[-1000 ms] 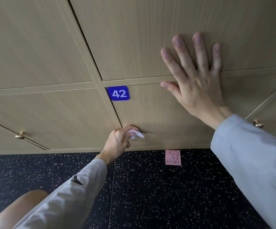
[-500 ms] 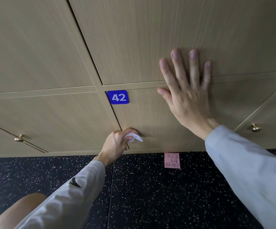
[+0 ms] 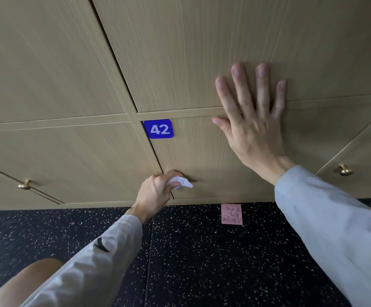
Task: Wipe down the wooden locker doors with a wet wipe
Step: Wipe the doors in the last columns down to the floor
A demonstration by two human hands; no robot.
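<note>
Left hand [image 3: 155, 191] pinches the soft, limp wipe [image 3: 180, 182], bunched, at door 42's [image 3: 202, 156] 7 o'clock; right hand [image 3: 253, 125] spread flat.

a locker room or changing area, such as in a gym or school: a bank of wooden locker doors [image 3: 202, 52] fills the wall, one bearing a blue number plate [image 3: 158, 129] reading 42, with small brass knobs [image 3: 344, 170], above a black speckled rubber floor [image 3: 224, 262].

right hand [image 3: 254, 129] slid lower across door 42 [image 3: 204, 160], toward the floor
</note>
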